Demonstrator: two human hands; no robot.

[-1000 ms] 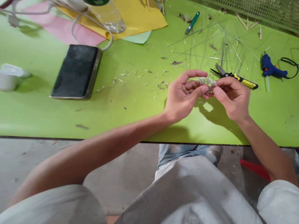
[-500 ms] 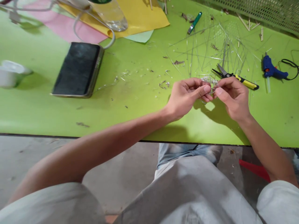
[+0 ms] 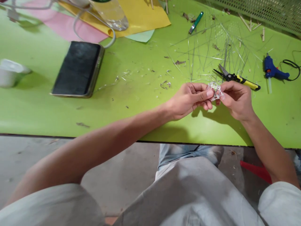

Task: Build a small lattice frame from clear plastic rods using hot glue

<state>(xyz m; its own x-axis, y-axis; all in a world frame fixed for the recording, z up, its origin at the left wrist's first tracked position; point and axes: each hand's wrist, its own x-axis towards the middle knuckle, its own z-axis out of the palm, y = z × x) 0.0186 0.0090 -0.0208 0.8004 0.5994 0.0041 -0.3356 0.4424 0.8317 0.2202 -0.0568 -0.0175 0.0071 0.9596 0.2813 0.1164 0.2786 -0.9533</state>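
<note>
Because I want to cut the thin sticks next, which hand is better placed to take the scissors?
The right hand seems better placed. The scissors lie just beyond it, while the left hand is farther away. Both hands pinch the small clear stick frame, so the left could probably keep it.

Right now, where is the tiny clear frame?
In the head view, the tiny clear frame is pinched between left hand and right hand, over the table, just below the yellow-handled scissors.
</note>
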